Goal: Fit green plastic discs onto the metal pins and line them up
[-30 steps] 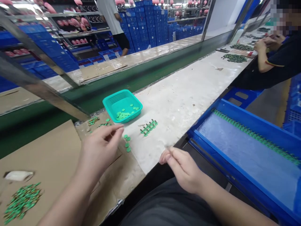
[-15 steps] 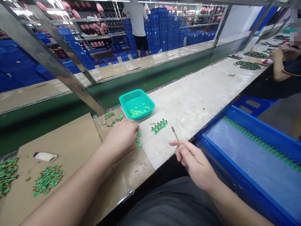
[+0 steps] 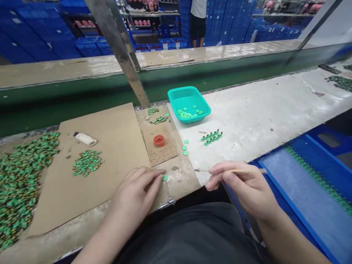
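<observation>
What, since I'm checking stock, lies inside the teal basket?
Green discs lie inside the teal basket, some heaped and others scattered; overlapping discs hide whatever is beneath them.

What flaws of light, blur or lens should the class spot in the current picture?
Head view: pale glare streaks the far ledge. Head view: the stick in the right hand smears at its rear end, perhaps from motion. Head view: background shelves look soft, the red cap clearer; a wide lens seems to stretch the edges.
</observation>
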